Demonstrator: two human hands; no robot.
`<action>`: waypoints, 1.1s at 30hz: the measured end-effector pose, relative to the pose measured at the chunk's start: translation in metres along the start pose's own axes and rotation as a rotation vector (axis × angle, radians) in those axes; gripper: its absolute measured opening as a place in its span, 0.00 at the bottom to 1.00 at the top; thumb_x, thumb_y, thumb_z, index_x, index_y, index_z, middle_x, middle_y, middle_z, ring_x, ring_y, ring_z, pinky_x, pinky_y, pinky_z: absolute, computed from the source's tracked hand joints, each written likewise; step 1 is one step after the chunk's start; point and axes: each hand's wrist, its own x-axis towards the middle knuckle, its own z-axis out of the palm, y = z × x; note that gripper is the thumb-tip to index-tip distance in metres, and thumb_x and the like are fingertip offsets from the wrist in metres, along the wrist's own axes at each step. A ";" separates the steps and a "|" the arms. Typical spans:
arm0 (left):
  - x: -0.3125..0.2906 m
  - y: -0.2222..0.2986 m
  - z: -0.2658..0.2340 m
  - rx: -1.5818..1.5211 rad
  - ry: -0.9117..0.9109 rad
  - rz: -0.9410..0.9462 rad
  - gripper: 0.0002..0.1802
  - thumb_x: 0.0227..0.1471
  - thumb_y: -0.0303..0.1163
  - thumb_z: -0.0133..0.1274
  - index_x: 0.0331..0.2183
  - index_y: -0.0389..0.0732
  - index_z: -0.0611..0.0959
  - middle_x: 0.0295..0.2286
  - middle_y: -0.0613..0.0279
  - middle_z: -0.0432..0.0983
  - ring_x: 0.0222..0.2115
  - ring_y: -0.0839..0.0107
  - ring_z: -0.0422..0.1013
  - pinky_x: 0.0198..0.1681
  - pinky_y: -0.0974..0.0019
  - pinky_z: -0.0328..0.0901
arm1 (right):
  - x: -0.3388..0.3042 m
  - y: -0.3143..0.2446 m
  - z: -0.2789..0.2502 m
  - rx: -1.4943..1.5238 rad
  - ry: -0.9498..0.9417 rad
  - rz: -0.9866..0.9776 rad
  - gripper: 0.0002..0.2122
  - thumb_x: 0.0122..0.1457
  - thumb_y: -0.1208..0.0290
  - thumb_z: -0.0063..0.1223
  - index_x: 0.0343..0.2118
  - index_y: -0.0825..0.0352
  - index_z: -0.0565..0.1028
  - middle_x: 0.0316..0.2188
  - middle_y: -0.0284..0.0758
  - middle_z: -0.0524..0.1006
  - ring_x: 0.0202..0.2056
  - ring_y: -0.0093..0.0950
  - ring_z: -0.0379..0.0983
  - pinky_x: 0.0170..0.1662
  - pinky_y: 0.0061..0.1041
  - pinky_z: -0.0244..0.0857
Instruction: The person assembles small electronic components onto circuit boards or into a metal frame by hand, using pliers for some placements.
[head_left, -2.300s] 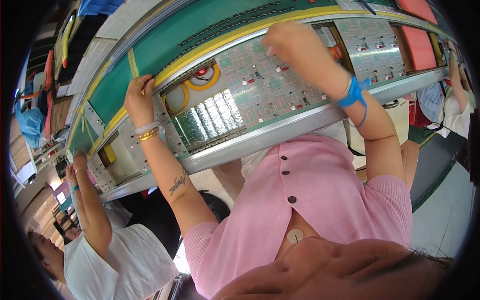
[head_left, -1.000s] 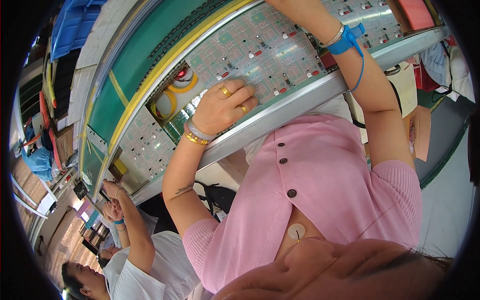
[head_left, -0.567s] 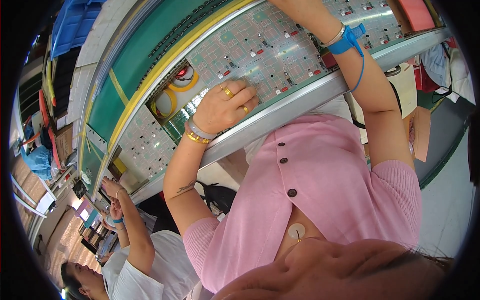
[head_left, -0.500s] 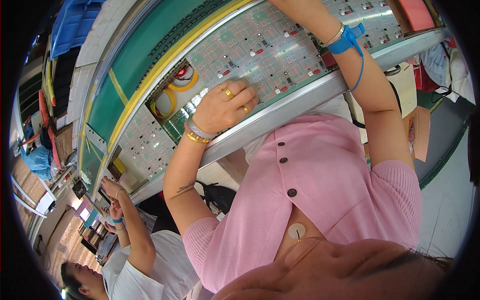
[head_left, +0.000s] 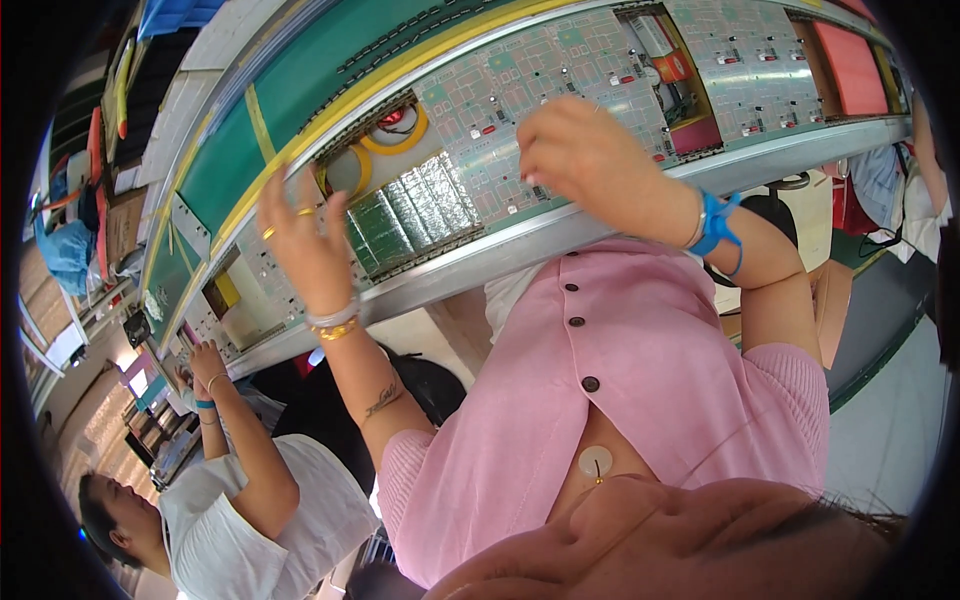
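My left hand (head_left: 305, 245), with rings on it, is open with fingers spread, over the left circuit board (head_left: 262, 300) beside a gap in the rail. My right hand (head_left: 592, 150), a blue wrist strap (head_left: 715, 222) at its wrist, hovers over the middle circuit board (head_left: 490, 75). Its fingers are bent and drawn together; whatever they may hold is too small or hidden to make out. Small red and black components stand on the middle board. Farther right along the rail lies another circuit board (head_left: 750, 70) with similar parts.
Yellow tape rolls (head_left: 408, 132) show in the gap between boards. A metal rail (head_left: 420, 280) runs along my side, and a green surface (head_left: 225, 150) lies beyond. A pink-red block (head_left: 855, 75) sits at far right. Another person in a white shirt (head_left: 245, 530) works at left.
My left hand has left the middle board, moved left and spread its fingers. My right hand has come back from the upper edge to the middle board. The view has shifted slightly.
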 end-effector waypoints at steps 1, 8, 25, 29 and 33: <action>-0.021 -0.026 -0.006 0.149 -0.016 -0.123 0.22 0.51 0.40 0.55 0.44 0.36 0.79 0.52 0.49 0.64 0.54 0.47 0.57 0.55 0.50 0.56 | -0.002 -0.012 0.007 0.030 -0.102 0.017 0.04 0.46 0.74 0.54 0.27 0.63 0.75 0.33 0.30 0.71 0.40 0.32 0.66 0.42 0.30 0.62; -0.116 -0.101 0.003 0.417 -0.291 -0.516 0.29 0.58 0.51 0.41 0.47 0.35 0.76 0.55 0.45 0.59 0.57 0.38 0.48 0.58 0.47 0.49 | -0.006 -0.020 0.027 0.009 -0.280 0.074 0.02 0.45 0.74 0.55 0.23 0.63 0.75 0.33 0.31 0.70 0.42 0.30 0.64 0.47 0.30 0.58; -0.051 0.017 0.003 -0.058 -0.238 -0.058 0.33 0.51 0.50 0.51 0.45 0.28 0.76 0.56 0.47 0.57 0.59 0.42 0.44 0.60 0.47 0.45 | 0.036 0.100 -0.048 -0.362 0.090 0.337 0.06 0.53 0.73 0.51 0.34 0.65 0.75 0.34 0.40 0.75 0.38 0.41 0.71 0.41 0.34 0.65; -0.046 0.020 0.006 -0.116 -0.245 -0.033 0.33 0.49 0.50 0.52 0.45 0.29 0.77 0.57 0.49 0.57 0.60 0.43 0.44 0.60 0.48 0.45 | 0.052 0.143 -0.060 -0.435 0.114 0.374 0.06 0.49 0.73 0.56 0.30 0.66 0.74 0.29 0.40 0.72 0.35 0.40 0.70 0.39 0.35 0.65; -0.039 0.034 0.007 -0.154 -0.238 0.007 0.30 0.45 0.46 0.57 0.43 0.30 0.78 0.57 0.49 0.57 0.60 0.44 0.45 0.59 0.48 0.47 | 0.051 0.166 -0.055 -0.449 0.017 0.403 0.06 0.48 0.73 0.56 0.30 0.65 0.75 0.30 0.40 0.72 0.38 0.40 0.69 0.42 0.36 0.64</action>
